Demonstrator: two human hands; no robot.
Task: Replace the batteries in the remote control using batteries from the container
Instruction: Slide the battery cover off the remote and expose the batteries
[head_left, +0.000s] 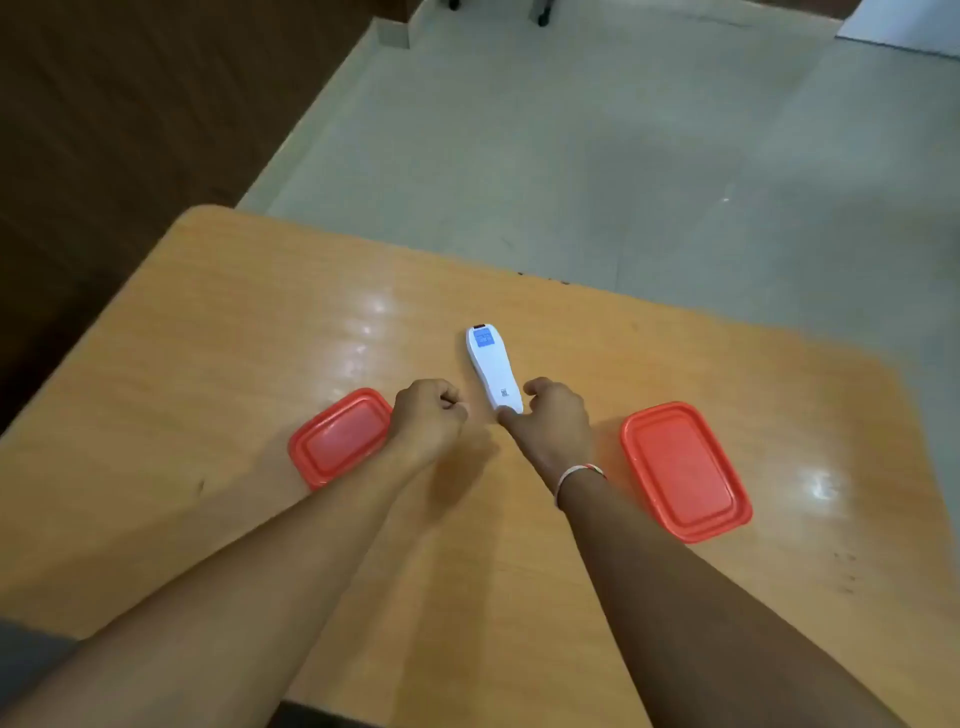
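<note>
A white remote control (492, 370) lies back side up on the wooden table (218, 322), a blue label near its far end. My right hand (556, 421) rests at the remote's near end, thumb touching its tip and fingers curled beside its right edge. My left hand (428, 418) is a closed fist just left of the remote, apart from it; whether it holds anything is hidden. Two containers with red lids stand on the table: one (340, 436) left of my left hand, partly behind my wrist, the other (684, 470) to the right of my right wrist. No batteries are visible.
The table's far edge runs diagonally behind the remote, with pale tiled floor (597, 156) beyond it. A dark wooden wall (130, 104) rises at the left. Chair or furniture legs show at the top of the view.
</note>
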